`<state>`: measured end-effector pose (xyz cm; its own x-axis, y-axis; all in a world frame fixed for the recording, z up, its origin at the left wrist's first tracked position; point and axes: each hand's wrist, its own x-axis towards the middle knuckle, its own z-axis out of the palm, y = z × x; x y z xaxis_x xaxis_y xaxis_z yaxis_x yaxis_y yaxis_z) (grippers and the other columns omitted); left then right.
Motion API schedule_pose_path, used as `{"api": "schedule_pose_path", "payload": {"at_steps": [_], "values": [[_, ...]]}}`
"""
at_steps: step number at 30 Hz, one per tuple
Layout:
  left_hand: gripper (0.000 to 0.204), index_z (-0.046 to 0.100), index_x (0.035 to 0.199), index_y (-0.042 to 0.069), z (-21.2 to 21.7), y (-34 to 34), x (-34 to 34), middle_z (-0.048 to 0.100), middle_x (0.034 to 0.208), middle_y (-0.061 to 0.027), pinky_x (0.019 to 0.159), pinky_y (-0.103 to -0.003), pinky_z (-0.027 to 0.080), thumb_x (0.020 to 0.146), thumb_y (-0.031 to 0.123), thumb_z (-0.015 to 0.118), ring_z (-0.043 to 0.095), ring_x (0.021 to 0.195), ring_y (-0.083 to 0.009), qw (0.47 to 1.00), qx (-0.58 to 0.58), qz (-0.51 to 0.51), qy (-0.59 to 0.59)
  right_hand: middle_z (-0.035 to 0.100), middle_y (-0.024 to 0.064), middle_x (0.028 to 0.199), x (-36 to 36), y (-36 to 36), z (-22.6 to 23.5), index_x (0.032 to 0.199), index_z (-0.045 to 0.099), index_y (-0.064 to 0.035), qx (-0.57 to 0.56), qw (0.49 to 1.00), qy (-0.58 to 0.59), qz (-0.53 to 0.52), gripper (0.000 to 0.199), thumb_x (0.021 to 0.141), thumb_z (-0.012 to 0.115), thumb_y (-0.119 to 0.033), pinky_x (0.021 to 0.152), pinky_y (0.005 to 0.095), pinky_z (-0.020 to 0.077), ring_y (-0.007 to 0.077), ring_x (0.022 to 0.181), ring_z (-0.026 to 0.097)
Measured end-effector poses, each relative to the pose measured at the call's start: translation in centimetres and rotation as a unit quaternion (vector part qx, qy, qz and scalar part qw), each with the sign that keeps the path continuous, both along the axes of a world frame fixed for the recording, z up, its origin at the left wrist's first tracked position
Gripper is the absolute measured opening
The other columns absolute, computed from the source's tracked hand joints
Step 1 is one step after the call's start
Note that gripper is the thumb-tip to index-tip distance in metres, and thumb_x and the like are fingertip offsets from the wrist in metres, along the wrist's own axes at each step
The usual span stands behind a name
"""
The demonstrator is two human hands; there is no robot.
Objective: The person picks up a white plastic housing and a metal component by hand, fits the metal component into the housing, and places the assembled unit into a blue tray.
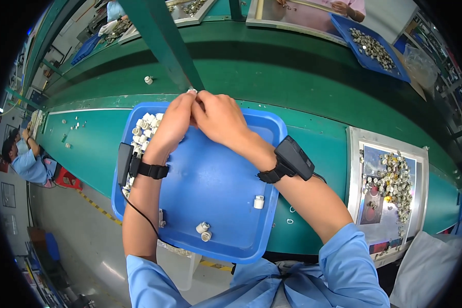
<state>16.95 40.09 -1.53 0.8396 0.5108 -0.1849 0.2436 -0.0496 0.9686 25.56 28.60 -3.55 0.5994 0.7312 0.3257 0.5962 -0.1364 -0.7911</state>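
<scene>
Above the far rim of a blue tray (pixel 215 174), my two hands meet, fingertips close together. Between them shows a bit of a small white part (pixel 192 91); the fingers cover most of it. My left hand (pixel 175 117) is closed around it from the left. Fingers curled in, my right hand (pixel 218 117) presses against the same part from the right. Along the tray's left side lies a heap of small white cylindrical parts (pixel 148 124), partly behind my left forearm. Another white cylindrical part (pixel 259 201) stands at the tray's right, and a pair (pixel 204 231) lies near its front.
A green post (pixel 164 43) rises just beyond my hands. One white part (pixel 148 80) lies on the green conveyor belt (pixel 231 66). To the right, a metal-framed panel (pixel 350 169) holds many small metal pieces. Another blue tray (pixel 344 38) stands far right. Other people work across and at left.
</scene>
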Motion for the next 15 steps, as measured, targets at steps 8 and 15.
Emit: {"api": "schedule_pose_path", "payload": {"at_steps": [8, 15], "values": [[0.042, 0.061, 0.103, -0.006, -0.46, -0.51, 0.44, 0.065, 0.097, -0.0164, 0.078, -0.038, 0.048, 0.106, 0.030, 0.039, 0.062, 0.087, -0.0273, 0.976, 0.215, 0.021, 0.012, 0.070, 0.0240, 0.079, -0.22, 0.26, -0.48, 0.089, 0.063, 0.0016, -0.008, 0.999, -0.031, -0.017, 0.028, 0.097, 0.052, -0.024, 0.081, 0.0512, 0.0492, 0.0450, 0.078, 0.066], [0.040, 0.059, 0.102, -0.008, 0.25, 0.12, 0.29, 0.062, 0.098, -0.0246, 0.082, -0.043, 0.045, 0.105, 0.027, 0.039, 0.059, 0.089, -0.0389, 0.943, 0.331, -0.010, 0.020, 0.068, 0.0274, 0.078, -0.63, 0.83, -0.84, 0.090, 0.061, 0.0038, 0.004, 1.000, -0.017, -0.007, 0.027, 0.096, 0.049, -0.019, 0.086, 0.0511, 0.0474, 0.0464, 0.080, 0.065]]}}
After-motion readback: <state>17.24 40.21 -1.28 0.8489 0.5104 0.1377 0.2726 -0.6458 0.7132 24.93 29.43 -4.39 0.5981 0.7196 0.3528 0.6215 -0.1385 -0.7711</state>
